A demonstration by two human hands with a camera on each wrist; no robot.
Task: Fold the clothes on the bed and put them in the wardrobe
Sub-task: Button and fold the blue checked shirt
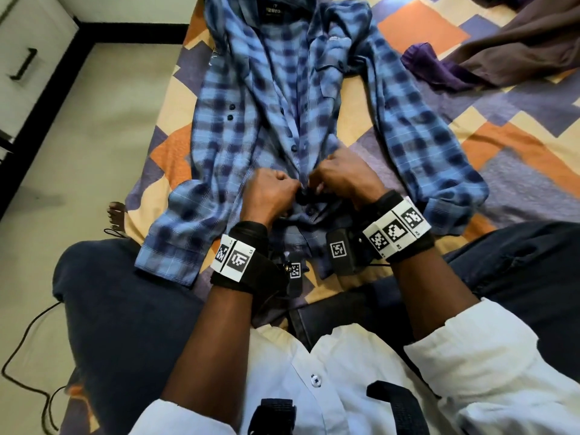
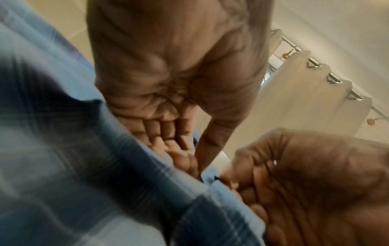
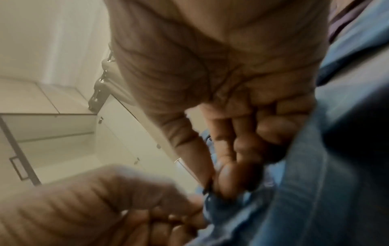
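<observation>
Early: left hand (image 1: 271, 191) and right hand (image 1: 340, 177) fingers pinch the plaid shirt (image 1: 282, 98) placket at a button on the bed (image 1: 518, 158); folding, purple garment (image 1: 502, 54), wardrobe all pending.

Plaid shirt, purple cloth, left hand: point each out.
Plaid shirt (image 1: 276, 89), head view, chest panel.
Purple cloth (image 1: 439, 67), head view, crumpled near end.
Left hand (image 1: 270, 193), head view, back of the hand.

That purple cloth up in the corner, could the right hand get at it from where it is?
Probably not yet: the right hand is pinching the plaid shirt, and the purple cloth lies far across the bed.
</observation>
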